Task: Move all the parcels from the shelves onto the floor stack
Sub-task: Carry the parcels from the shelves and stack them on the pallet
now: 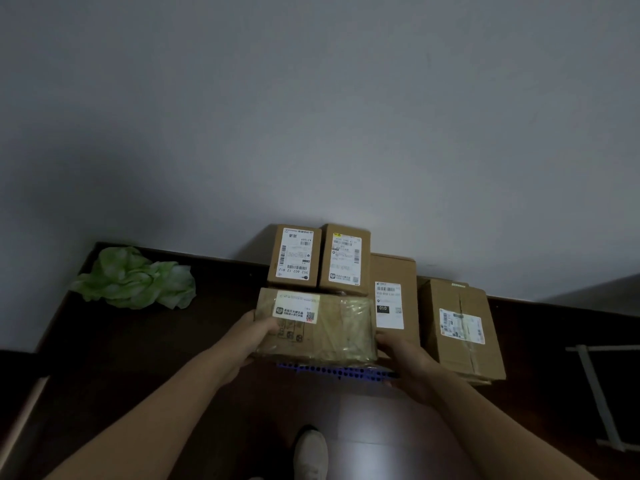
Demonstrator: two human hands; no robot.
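Dark wooden floor (pixel 138 358) meets a plain grey wall (pixel 311 116), and the floor stack sits against that wall: two small labelled cartons (pixel 294 258) side by side, a taller carton marked 010 (pixel 393 271), and a large taped carton (pixel 464 327) to the right.

In front of them the left hand (pixel 256 336) and right hand (pixel 401 355) are apart, each clamped on one end of a tape-wrapped parcel (pixel 322 327). It is held flat above a blue perforated edge (pixel 332 370). Whether it already rests on something I cannot tell.

The glossy wrap looks slick, so a loosened grip could let one end drop. Pushed too far back, it could shove the small cartons. Set half on the blue edge, it might tilt.

A crumpled green sheet (pixel 135 278) lies well to the left.
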